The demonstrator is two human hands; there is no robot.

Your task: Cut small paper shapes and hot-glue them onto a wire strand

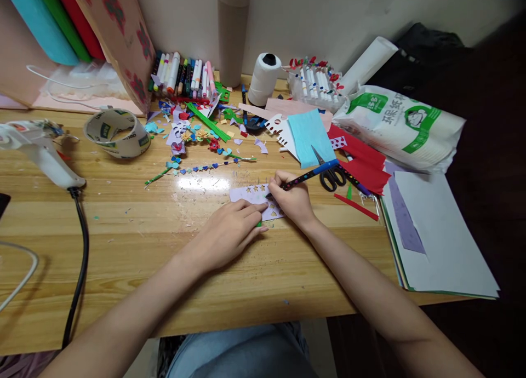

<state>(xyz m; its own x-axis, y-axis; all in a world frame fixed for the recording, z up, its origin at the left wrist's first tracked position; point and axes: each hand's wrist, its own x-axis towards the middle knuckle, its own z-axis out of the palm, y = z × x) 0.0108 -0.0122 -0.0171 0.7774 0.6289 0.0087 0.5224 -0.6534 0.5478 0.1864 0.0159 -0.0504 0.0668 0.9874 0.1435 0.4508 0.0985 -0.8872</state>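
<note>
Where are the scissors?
In the head view, the scissors lie right of centre, to the right of the right hand, their blades over the light-blue paper.

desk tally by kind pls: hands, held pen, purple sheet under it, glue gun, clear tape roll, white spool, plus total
Hands: 2, left hand and right hand
Held pen: 1
Purple sheet: 1
Glue gun: 1
Clear tape roll: 1
White spool: 1
Total: 7
</note>
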